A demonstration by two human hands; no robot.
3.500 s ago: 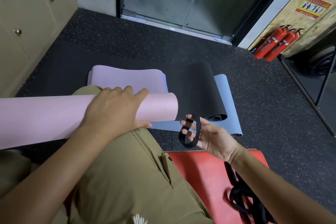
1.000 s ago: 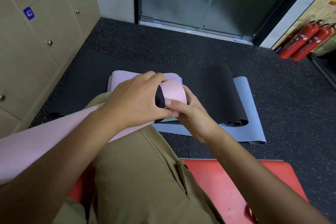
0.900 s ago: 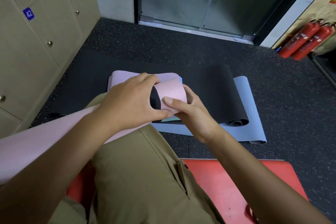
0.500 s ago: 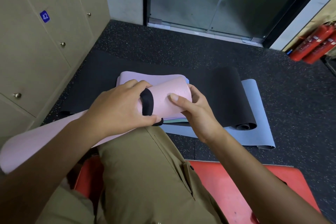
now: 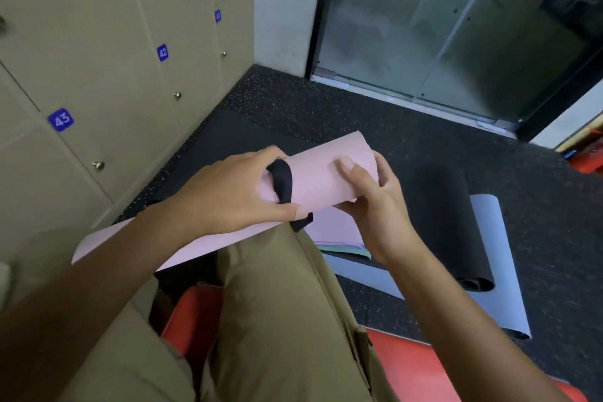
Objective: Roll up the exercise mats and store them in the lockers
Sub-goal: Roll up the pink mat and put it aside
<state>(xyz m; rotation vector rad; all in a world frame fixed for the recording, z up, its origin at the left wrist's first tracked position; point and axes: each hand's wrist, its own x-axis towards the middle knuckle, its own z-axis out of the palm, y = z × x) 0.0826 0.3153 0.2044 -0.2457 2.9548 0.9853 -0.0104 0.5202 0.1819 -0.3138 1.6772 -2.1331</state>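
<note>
Lockers (image 5: 98,52) left — rolled pink mat (image 5: 329,173), smooth, black strap (image 5: 283,180) looped round.

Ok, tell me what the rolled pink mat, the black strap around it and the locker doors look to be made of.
Rolled pink mat: probably soft foam or rubber; matte, curls without creasing.
Black strap: looks like woven elastic or fabric webbing; dull, bends limply round the roll.
Locker doors: smooth beige panels, maybe painted metal or laminate; cannot tell which.
</note>
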